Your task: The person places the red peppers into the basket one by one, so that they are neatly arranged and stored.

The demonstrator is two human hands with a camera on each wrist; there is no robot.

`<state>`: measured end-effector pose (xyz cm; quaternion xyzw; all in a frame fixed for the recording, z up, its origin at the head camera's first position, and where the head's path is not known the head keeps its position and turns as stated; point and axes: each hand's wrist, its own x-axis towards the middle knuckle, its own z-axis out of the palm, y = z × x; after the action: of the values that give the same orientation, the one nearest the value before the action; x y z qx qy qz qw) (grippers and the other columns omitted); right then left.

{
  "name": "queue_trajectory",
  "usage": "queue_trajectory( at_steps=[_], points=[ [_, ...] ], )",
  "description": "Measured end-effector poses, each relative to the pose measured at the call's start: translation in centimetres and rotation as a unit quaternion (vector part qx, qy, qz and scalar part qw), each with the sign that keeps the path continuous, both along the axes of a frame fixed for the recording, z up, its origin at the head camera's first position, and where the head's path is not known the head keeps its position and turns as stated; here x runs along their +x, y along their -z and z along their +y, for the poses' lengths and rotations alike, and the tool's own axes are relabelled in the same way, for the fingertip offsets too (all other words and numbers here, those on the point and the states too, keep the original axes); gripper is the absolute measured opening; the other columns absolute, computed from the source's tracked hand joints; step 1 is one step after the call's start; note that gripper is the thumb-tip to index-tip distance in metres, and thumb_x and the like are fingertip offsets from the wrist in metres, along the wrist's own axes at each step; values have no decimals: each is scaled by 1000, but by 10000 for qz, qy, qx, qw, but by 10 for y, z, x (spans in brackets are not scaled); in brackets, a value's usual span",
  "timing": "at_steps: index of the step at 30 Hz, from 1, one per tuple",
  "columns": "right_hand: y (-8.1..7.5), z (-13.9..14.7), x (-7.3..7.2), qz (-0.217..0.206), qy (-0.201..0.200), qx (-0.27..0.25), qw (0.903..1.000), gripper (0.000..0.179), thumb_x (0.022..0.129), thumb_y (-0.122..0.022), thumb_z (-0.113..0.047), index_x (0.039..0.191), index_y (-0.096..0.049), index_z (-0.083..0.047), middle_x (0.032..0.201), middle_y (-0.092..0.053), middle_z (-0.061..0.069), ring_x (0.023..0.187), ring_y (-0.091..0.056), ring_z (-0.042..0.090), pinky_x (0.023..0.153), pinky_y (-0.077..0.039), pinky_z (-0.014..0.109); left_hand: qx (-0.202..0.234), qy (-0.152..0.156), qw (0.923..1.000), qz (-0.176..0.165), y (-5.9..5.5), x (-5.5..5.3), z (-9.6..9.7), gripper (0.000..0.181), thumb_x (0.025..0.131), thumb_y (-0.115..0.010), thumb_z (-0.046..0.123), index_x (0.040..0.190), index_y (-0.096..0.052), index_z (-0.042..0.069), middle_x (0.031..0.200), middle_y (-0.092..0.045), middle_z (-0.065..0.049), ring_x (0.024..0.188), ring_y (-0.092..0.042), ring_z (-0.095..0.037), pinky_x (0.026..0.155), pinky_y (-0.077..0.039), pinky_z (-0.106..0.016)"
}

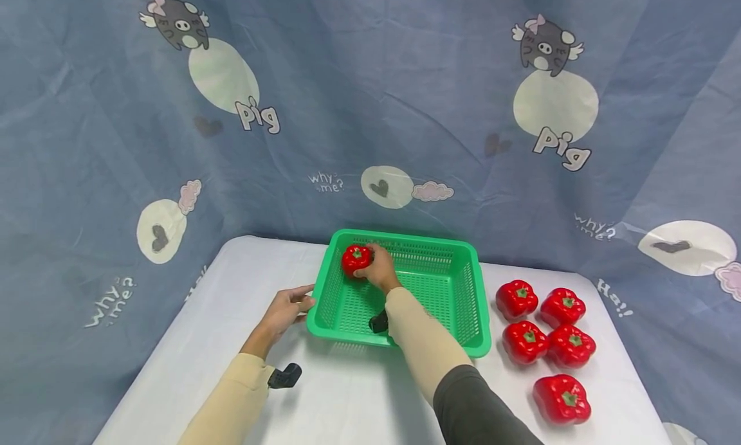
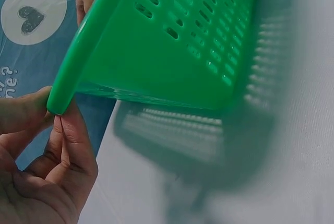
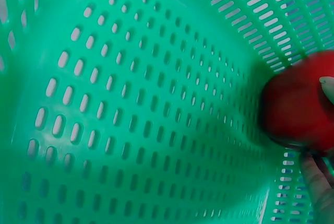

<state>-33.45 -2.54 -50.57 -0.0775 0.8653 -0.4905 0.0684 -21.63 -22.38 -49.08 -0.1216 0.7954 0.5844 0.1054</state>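
One glossy pepper [image 1: 355, 260] inside slotted basket [image 1: 438, 294]

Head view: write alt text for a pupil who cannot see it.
A person's right hand grips a red bell pepper inside a green perforated basket, near the far-left corner; the left hand holds the basket's left edge. Five more red bell peppers sit to its right on a white table.

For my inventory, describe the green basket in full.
The basket is bright green, shiny and apparently plastic: a rectangular, open-topped tub with a smooth, thick rim and rows of slots through its walls and floor. It sits upright on the white tabletop. The left hand pinches its rim at the left end; inside, near the far left corner, the right hand holds a red bell pepper.
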Motion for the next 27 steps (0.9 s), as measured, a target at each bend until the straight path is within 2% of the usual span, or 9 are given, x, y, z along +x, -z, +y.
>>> queue_trajectory(
  at_steps=[6, 15, 21, 27],
  points=[
    [-4, 6, 2, -90, -16, 75, 9999, 75, 70, -78, -9, 135, -39, -9, 134, -42, 12, 121, -42, 30, 93, -43, 44, -31, -3, 10000, -12, -3, 0, 4, 45, 89, -56, 13, 132, -47, 9, 101, -56, -10, 85, -57, -14, 76, -52, -30],
    [-12, 21, 3, -414, -27, 170, 9990, 87, 66, -81, -14, 138, -34, -14, 138, -36, 12, 124, -37, 30, 95, -40, 46, 64, 53, 9999, -101, -3, -1, 0, 46, 90, -55, 16, 134, -45, 10, 107, -55, -11, 91, -57, -14, 81, -51, -31],
    [-23, 32, 7, -554, 5, -198, 9983, 87, 66, -81, -15, 139, -33, -16, 140, -35, 10, 127, -34, 30, 97, -39, 46, 22, 97, 9999, -120, -2, -3, -2, 47, 90, -55, 17, 135, -43, 11, 109, -54, -11, 92, -57, -15, 82, -51, -32],
    [-33, 53, 14, -506, -100, -584, 9970, 84, 69, -79, -11, 139, -32, -16, 141, -30, 13, 128, -32, 34, 95, -39, 49, 66, 149, 9997, -166, 0, -4, 0, 49, 89, -56, 16, 135, -42, 9, 109, -54, -12, 92, -57, -15, 82, -51, -32]
  ],
)
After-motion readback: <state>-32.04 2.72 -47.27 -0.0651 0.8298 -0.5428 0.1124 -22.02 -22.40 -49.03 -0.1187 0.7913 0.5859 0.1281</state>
